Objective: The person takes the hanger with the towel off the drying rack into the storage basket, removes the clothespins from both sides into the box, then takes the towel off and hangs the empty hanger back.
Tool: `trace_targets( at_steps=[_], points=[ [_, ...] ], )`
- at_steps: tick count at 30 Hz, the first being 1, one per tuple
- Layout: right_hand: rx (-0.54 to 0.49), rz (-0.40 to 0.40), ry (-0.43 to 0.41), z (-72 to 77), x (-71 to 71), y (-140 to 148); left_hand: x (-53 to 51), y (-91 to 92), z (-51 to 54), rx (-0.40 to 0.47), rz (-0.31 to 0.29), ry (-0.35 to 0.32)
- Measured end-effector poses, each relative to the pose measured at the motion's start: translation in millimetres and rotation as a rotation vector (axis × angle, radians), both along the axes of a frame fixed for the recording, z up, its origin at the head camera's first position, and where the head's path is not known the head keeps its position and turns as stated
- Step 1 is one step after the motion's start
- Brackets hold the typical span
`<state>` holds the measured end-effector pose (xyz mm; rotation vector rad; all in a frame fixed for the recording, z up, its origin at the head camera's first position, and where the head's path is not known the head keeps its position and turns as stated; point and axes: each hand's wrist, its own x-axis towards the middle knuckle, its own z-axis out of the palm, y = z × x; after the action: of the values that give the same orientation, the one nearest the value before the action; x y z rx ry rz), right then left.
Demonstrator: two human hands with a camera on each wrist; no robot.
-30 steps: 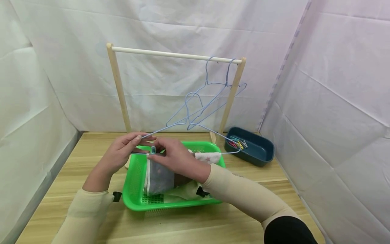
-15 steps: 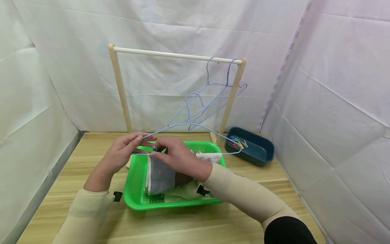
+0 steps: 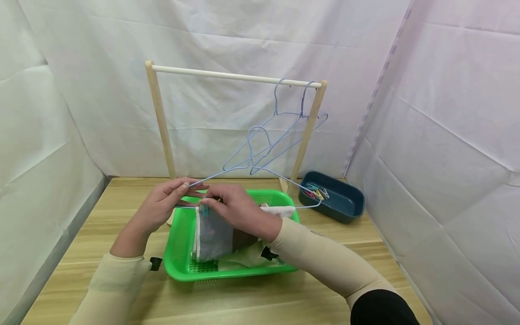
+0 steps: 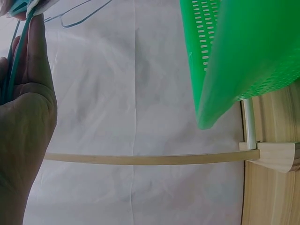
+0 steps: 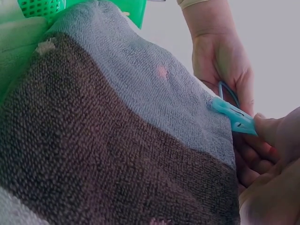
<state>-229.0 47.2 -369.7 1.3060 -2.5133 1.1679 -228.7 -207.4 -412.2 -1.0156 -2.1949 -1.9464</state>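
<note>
My left hand holds the left corner of a blue wire hanger, its thumb on the sloping arm. Over the hanger's lower bar hangs a small grey and brown towel with a white edge. At the towel's upper left, my right hand pinches a light blue clothespin between thumb and fingers. In the right wrist view the clothespin's tip lies against the towel's edge. Below the hanger, a green plastic basket contains more cloth. The right hand's fingertips are partly hidden in the head view.
Behind the basket stands a wooden rack with a white rod. Two blue hangers hang at its right end. To the right, a dark blue bin contains several colored clothespins. White cloth walls enclose the table.
The clothespin, which stood above the hanger's bar, has turned downward and now lies lower against the towel. My left hand keeps its hold on the hanger.
</note>
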Motion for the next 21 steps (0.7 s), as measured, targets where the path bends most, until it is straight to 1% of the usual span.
trace_targets(
  at_steps=[5, 12, 17, 21],
  points=[
    [0.012, -0.012, -0.002, -1.5, -2.5, -0.6, -0.2, -0.3, -0.9, -0.008, 0.013, 0.005],
    [-0.003, -0.030, 0.006, -1.7, -2.3, 0.8, -0.5, -1.0, -0.1, -0.012, 0.006, 0.002],
    [-0.053, -0.073, -0.040, 1.6, 0.2, 4.6, -1.3, -1.7, 0.3, -0.009, 0.005, 0.000],
    [-0.109, -0.073, -0.088, 3.5, -1.9, 8.9, -2.3, -2.0, -0.2, -0.010, -0.002, 0.004]
  ],
)
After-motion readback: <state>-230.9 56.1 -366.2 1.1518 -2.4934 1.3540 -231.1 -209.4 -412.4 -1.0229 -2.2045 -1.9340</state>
